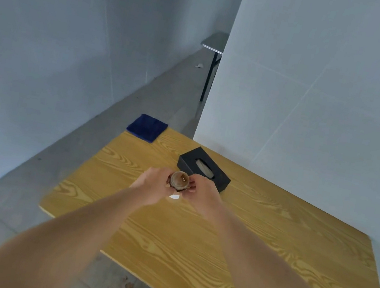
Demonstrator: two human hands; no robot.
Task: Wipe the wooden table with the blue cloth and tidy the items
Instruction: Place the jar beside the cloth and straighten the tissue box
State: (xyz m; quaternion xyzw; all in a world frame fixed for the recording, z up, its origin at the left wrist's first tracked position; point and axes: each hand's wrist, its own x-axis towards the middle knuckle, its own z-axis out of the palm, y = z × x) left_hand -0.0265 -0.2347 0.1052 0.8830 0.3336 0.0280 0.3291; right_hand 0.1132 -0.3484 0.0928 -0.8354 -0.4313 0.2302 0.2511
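Both forearms extend forward, converging; left hand and right hand grip small jar, fingers curled.

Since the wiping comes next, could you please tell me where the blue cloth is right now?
In the head view, the blue cloth lies folded on the far left corner of the wooden table, beyond the black tissue box.

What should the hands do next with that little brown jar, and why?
Probably set the small round brown jar down beside the black tissue box: left hand and right hand both grip it, so neither can fetch the folded blue cloth on the wooden table.
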